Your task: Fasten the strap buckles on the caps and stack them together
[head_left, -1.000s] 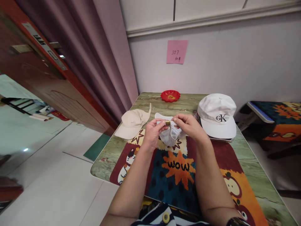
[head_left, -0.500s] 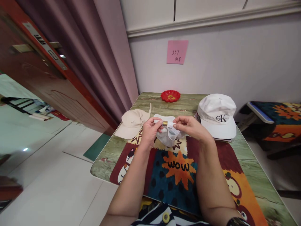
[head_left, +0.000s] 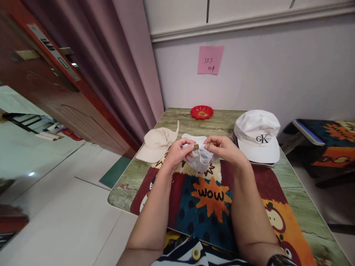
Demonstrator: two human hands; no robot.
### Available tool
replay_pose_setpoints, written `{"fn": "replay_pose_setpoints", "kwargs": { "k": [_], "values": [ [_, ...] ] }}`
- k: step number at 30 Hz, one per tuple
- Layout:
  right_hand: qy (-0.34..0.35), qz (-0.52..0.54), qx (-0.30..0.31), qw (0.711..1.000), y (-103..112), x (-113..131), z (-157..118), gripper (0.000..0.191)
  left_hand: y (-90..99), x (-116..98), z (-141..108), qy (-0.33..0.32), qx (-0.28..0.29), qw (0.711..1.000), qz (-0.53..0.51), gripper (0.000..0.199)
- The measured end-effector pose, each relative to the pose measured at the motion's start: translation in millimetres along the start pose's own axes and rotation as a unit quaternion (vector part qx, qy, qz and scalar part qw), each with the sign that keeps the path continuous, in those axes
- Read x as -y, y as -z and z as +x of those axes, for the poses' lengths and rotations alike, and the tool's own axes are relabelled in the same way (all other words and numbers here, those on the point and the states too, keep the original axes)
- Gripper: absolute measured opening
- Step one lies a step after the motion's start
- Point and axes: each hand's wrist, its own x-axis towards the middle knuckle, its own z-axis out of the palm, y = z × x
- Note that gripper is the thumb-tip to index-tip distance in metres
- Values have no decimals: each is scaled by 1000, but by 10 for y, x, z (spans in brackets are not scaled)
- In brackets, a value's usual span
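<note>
A white cap (head_left: 198,161) hangs just above the table between my hands, its back strap stretched level with a brass-coloured buckle (head_left: 196,146) on it. My left hand (head_left: 179,152) pinches the strap beside the buckle. On the buckle's other side, my right hand (head_left: 222,147) pinches the strap between thumb and fingers. A cream cap (head_left: 155,145) lies to the left, its loose strap sticking up. At the right, a white cap with black CK letters (head_left: 257,136) rests on a stack whose lower items are mostly hidden.
A red scalloped dish (head_left: 202,112) sits at the back of the green wood-patterned table (head_left: 124,186). A colourful mat (head_left: 205,221) lies under my forearms. A pink note (head_left: 210,60) is on the wall. Left are a curtain and an open door; another table stands right.
My left fingers have shifted closer to the buckle, and less of the white strap shows between my hands. The view has moved slightly.
</note>
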Motion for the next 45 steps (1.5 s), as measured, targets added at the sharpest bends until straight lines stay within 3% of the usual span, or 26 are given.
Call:
{"fn": "replay_pose_setpoints", "kwargs": {
  "k": [5,10,24,30,33,36,39,45],
  "values": [
    [2,12,6,1000,3,4,-4,20,32,-46,-11,17,16,1000,11,48],
    [4,10,6,1000,-3,30,-13,20,74,-52,-5,49,45,995,76,45],
    [12,-4,17,1000,-8,85,-27,31,86,71,17,29,5,1000,2,35],
    [64,-33,88,994,210,59,-116,46,139,109,-3,19,-5,1000,5,35],
    [22,-94,71,993,332,-129,-118,58,210,103,-39,5,-7,998,56,36],
    [-16,-177,58,982,360,-320,-59,51,341,60,-99,4,19,992,123,46],
    [-10,-202,80,976,291,-405,20,47,507,57,-142,12,51,982,179,58],
    [-20,-244,84,966,83,-418,143,38,681,297,-94,-68,-15,937,341,51]
  ]
}}
